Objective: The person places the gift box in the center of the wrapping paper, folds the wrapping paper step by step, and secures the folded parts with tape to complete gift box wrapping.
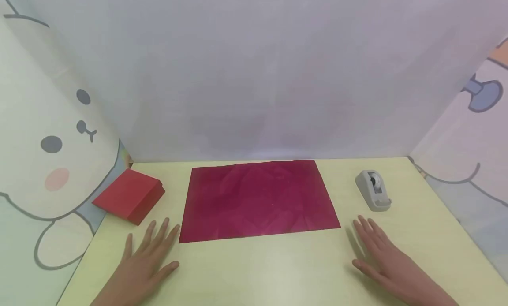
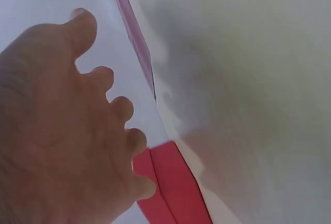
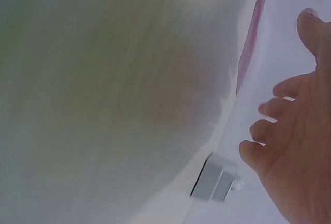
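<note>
My left hand (image 1: 144,264) is spread palm down over the table's left front, with nothing in its grasp. Just beyond its fingertips lies a red box (image 1: 128,193), which also shows below the hand (image 2: 77,115) in the left wrist view. Between the two hands, a dark pink sheet of paper (image 1: 259,202) lies flat with faint creases. On the right, my right hand (image 1: 382,262) holds nothing, its fingers extended and the thumb apart. A grey tape dispenser (image 1: 374,190) with a roll in it stands beyond those fingers.
The pale yellow table (image 1: 258,270) meets a plain whitish backdrop (image 1: 254,76) behind the paper. Side panels printed with cartoon animals stand at the left (image 1: 43,165) and the right (image 1: 476,143) edges.
</note>
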The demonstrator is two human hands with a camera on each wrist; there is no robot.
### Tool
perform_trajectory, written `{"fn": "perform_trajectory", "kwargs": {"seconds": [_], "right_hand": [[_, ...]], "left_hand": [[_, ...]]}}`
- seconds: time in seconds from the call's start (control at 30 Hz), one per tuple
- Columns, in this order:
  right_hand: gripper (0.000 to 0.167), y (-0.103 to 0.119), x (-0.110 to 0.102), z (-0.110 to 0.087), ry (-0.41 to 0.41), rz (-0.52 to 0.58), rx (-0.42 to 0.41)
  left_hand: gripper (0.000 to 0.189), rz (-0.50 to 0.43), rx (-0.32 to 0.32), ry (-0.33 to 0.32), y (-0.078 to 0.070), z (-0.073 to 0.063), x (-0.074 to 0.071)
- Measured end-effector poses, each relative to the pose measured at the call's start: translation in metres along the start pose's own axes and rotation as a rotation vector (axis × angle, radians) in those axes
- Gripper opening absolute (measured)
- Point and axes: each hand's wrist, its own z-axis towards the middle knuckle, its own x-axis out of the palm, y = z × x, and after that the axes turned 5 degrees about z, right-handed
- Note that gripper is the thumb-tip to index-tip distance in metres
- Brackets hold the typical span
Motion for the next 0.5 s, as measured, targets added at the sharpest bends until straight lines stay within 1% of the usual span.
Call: {"fn": "perform_trajectory", "kwargs": {"seconds": [0.07,0.13,0.2,0.23,0.3,0.37,0.5], "right_hand": [[0.088,0.003,0.005,0.012,-0.012,-0.008,-0.069],[0.085,0.005,0.01,0.024,-0.022,-0.018,-0.146],[0.081,0.006,0.016,0.035,-0.031,-0.042,-0.201],[0.079,0.006,0.018,0.04,-0.026,-0.05,-0.214],[0.074,0.007,0.02,0.047,-0.003,-0.059,-0.215],[0.071,0.009,0.02,0.051,0.022,-0.067,-0.197],[0.069,0.011,0.015,0.05,0.065,-0.063,-0.167]], "left_hand": [[0.079,-0.032,0.022,0.019,-0.006,0.008,0.0],[0.076,-0.074,0.027,0.052,-0.011,0.016,0.001],[0.073,-0.113,0.025,0.091,-0.016,0.022,0.001],[0.072,-0.121,0.024,0.105,-0.017,0.024,0.0],[0.07,-0.132,0.023,0.134,-0.019,0.028,0.0],[0.069,-0.129,0.027,0.152,-0.021,0.03,-0.002],[0.063,-0.118,0.026,0.183,-0.025,0.031,-0.01]]}}
